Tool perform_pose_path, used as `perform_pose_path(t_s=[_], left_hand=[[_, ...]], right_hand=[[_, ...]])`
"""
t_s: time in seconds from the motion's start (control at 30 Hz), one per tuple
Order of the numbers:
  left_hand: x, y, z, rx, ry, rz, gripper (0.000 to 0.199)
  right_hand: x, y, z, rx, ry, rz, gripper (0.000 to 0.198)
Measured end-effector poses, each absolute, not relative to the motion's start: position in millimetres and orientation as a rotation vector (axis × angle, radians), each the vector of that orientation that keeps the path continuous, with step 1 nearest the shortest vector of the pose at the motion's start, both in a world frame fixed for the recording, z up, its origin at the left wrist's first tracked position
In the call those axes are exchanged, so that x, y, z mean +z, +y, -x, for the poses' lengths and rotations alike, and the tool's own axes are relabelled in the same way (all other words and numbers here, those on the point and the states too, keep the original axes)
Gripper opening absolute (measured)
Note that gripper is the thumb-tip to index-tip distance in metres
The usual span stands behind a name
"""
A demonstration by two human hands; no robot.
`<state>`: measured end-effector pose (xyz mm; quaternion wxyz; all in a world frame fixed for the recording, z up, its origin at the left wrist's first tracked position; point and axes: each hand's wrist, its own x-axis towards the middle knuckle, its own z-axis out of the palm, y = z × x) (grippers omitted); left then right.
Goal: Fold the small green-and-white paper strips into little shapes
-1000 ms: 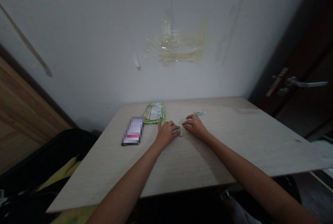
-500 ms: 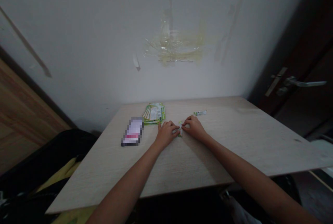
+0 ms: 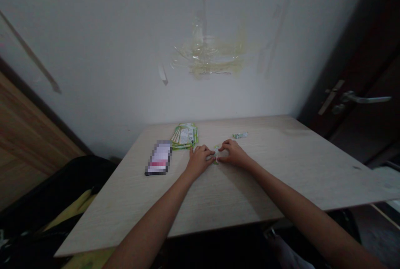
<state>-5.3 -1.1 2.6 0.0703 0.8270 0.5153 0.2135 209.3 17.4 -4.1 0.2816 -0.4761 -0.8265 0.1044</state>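
Note:
Near the middle of the table [image 3: 200,210] lies a small green-and-white piece of printed packaging [image 3: 216,155], narrow like a strip, between my two hands. My left hand [image 3: 200,160] has its thumb and fingertips closed on the left edge of this piece. On the other side, my right hand [image 3: 236,154] has its thumb and index finger spread apart, the tips close to the right edge. Whether the right fingertips touch it is too small to tell. Just beyond my right hand lies another green-and-white strip [image 3: 240,135].
A fanned stack of green-and-white printed packets [image 3: 186,135] lies behind my left hand. Left of it is a phone [image 3: 159,157] with a blurred screen. The wall [image 3: 125,52] borders the table's back edge, and a dark door with a metal handle [image 3: 368,99] stands at right.
My right thumb and index finger have parted, the thumb shifting slightly nearer to me. My left hand stays where it was, at the packaging piece.

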Motion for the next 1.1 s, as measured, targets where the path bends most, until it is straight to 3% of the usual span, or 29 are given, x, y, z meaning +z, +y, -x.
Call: perform_pose_path(t_s=[0.43,0.63,0.87,1.1], left_hand=[[-2,2,6,0.716,1.537,-2.486,0.026],[-6,5,8,0.747,1.578,-2.499,0.037],[-10,7,8,0.789,1.565,-2.524,0.034],[-14,9,2,0.814,1.629,-2.421,0.035]], right_hand=[[-11,18,-214,0.289,-2.261,1.193,0.056],[-17,22,-216,0.299,-2.239,1.176,0.053],[-20,28,-216,0.282,-2.18,1.192,0.033],[-22,29,-215,0.27,-2.152,1.216,0.036]])
